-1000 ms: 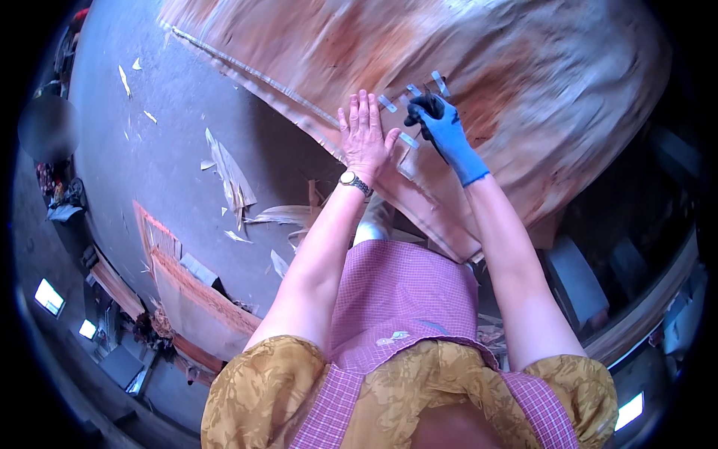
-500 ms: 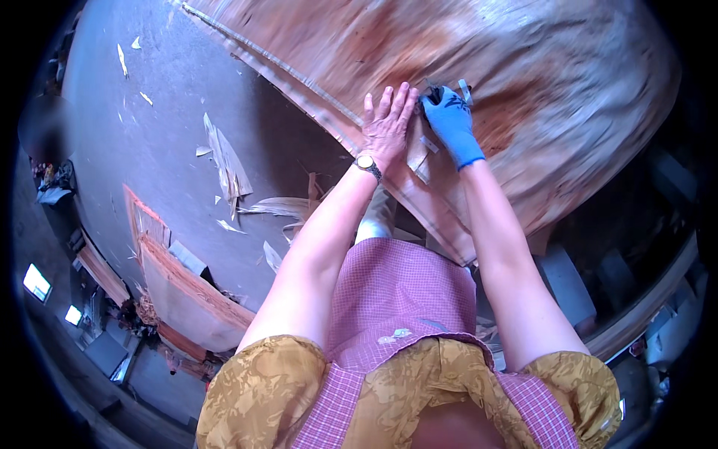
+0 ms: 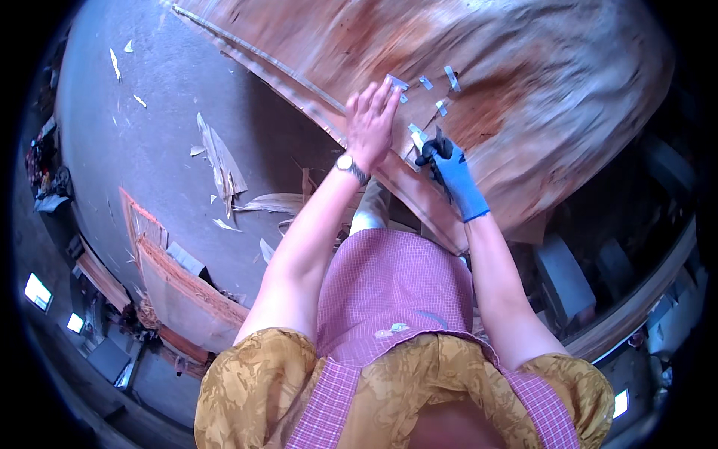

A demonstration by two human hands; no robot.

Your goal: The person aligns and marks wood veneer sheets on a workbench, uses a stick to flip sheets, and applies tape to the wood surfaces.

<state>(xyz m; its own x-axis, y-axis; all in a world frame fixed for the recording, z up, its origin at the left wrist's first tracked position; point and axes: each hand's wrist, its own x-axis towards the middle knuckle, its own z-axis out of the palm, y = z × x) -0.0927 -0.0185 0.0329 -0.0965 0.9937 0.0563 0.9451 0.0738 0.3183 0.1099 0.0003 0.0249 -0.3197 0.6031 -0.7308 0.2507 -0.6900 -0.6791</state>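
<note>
A large, wrinkled sheet of tan and reddish wood veneer [image 3: 546, 82] spans the upper middle and right, with several short pale tape strips [image 3: 452, 78] stuck on it. My bare left hand [image 3: 370, 127] rests spread on the sheet, fingertips at a tape strip, a watch on the wrist. Below and right of it, my right hand [image 3: 449, 168], in a blue and black glove, grips a dark slim tool [image 3: 439, 135] beside another strip [image 3: 416, 132] near a split in the veneer. The exact kind of tool is unclear.
Torn veneer scraps [image 3: 221, 157] lie on the grey floor [image 3: 127, 150]. A stack of veneer sheets [image 3: 187, 299] lies at lower left. Grey blocks [image 3: 565, 277] stand under the sheet's right side, and assorted clutter [image 3: 52, 179] lines the far left.
Since half a second ago my right hand has moved down toward me, uncovering tape strips above it. My left hand has shifted slightly left, its fingers still spread on the sheet.
</note>
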